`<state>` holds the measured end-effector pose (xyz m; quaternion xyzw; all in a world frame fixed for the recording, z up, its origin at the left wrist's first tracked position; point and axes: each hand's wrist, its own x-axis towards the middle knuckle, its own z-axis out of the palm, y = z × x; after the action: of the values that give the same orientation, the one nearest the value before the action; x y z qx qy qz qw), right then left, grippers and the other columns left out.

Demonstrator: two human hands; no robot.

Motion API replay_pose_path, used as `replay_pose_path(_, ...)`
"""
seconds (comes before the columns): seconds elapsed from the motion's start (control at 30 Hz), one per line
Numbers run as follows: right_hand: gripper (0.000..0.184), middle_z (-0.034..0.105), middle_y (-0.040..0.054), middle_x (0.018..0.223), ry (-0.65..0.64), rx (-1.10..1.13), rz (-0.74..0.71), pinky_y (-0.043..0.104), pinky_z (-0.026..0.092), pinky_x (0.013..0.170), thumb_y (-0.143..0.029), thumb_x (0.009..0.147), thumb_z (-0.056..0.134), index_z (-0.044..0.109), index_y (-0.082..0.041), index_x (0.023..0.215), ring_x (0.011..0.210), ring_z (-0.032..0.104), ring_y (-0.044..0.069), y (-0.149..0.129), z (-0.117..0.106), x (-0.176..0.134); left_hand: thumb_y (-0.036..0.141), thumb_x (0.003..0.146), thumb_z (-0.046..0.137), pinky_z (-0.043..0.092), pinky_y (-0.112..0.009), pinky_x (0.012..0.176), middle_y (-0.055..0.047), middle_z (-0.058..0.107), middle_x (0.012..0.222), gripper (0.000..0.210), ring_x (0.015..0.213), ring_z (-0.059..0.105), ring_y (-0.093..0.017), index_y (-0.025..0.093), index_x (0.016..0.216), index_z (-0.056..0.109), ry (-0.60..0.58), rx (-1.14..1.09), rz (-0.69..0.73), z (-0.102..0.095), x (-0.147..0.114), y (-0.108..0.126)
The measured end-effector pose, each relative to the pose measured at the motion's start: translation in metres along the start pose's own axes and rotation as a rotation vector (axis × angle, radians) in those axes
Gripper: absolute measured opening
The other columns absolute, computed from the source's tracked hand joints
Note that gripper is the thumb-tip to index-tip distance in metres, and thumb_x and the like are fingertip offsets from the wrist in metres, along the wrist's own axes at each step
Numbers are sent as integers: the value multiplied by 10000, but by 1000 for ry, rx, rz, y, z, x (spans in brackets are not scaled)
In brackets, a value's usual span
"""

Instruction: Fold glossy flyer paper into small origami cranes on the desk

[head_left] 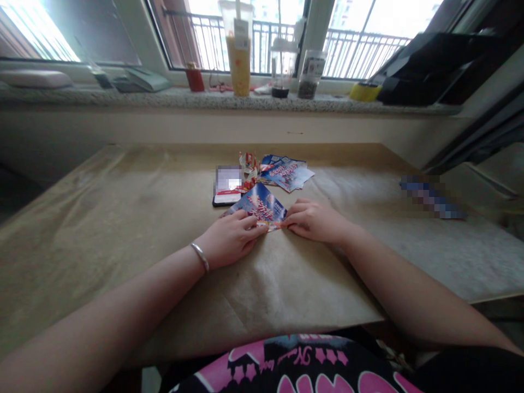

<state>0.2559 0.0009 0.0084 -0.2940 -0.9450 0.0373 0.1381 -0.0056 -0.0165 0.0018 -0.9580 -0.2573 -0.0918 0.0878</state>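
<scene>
We see the blue printed sheet [262, 202] lying flat between both hands near the middle of the bench [123, 218], one corner pointing away from us. The right hand [315, 220] has its fingers pinched on the sheet's right corner; the left hand [227, 237] rests its fingers on the near edge, though we cannot tell whether its thumb closes underneath. If the two hands pull unevenly, we judge the near edge could skew or crease crookedly, and glossy paper might slip under light pressure. Sliding the sheet forward could nudge the phone [227, 197] or the folded paper pieces [248, 164] close beyond it, or catch the fanned stack of leaflets [289, 174]. The bench wears a tan covering with wrinkles, which could make for uneven pressing. Past it, we have a speckled stone sill [164, 99] carrying a tall cup of something yellow [239, 65] and a yellow roll [364, 91], below a bright window [262, 33] with railings [364, 52] outside.
</scene>
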Motion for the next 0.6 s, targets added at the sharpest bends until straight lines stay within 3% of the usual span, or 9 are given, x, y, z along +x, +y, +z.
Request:
replay_pose_path(0.2, 240, 691, 55, 938, 35, 69, -55, 286, 459, 792, -152, 859, 518, 725, -210, 967, 831, 600, 157, -8, 16, 8, 242, 919, 449, 430, -342, 790, -68, 594, 973, 304, 865, 486, -202, 232, 1190, 587, 22, -36, -16, 3, 0, -3)
replay_pose_path(0.6, 199, 651, 61, 841, 42, -18, -39, 267, 399, 676, -180, 855, 498, 691, -181, 809, 726, 544, 147, -16, 16, 15, 232, 919, 432, 419, -348, 826, -68, 602, 1092, 317, 915, 487, -206, 238, 1193, 591, 40, -86, 15, 6, 7, -3)
